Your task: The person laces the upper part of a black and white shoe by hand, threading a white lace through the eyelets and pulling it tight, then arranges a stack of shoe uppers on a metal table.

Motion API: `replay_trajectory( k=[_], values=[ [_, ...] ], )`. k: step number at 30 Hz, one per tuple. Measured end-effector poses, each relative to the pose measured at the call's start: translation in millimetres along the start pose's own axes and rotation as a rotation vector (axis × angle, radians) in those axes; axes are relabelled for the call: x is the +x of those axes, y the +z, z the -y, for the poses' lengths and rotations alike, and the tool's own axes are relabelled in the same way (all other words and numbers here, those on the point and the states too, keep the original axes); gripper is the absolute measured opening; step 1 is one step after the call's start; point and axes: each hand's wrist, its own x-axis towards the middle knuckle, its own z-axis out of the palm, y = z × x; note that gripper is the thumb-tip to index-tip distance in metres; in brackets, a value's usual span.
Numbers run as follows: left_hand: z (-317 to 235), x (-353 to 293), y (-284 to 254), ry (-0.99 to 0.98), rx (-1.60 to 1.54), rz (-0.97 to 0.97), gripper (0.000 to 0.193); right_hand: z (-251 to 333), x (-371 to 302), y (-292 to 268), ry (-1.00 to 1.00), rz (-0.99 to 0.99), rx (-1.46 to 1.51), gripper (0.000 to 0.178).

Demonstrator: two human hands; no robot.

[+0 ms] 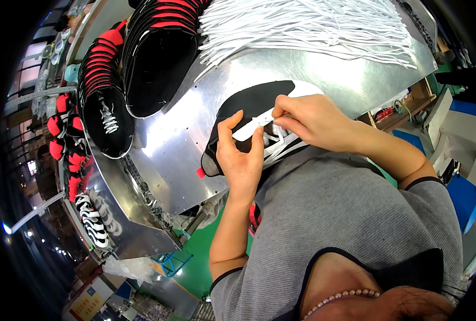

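A black-and-white shoe upper (256,99) with a small red tab lies on the metal table in front of me. My left hand (240,158) steadies its white eyelet strip (247,130), with the thumb and forefinger placed along the strip's edges. At the strip's other end, the thumb and forefinger of my right hand (315,120) are pinched together on a white shoelace, whose tip is hidden by the fingers. Loose white lace (277,147) hangs in loops below the right hand, along the near side of the upper.
A thick pile of white shoelaces (307,27) covers the table's far side. Two nested stacks of black-and-red uppers (157,69) (107,115) stand at the left. Beyond the table's left edge, more red-and-black pieces (66,134) and a black-and-white striped piece (92,222) lie along a side ledge.
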Motion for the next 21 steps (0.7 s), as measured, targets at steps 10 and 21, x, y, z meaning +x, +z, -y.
replay_trajectory(
  k=[10,21],
  values=[
    [-13.6,-5.0,10.3,0.017,0.135,0.065,0.035,4.6,27.6,24.7,-0.013,0.072,-0.351,0.023],
    [-12.0,21.6,6.5,-0.282,-0.321,0.054,0.040,-6.8,-8.1,-38.3,0.099,-0.149,-0.105,0.016]
  ],
)
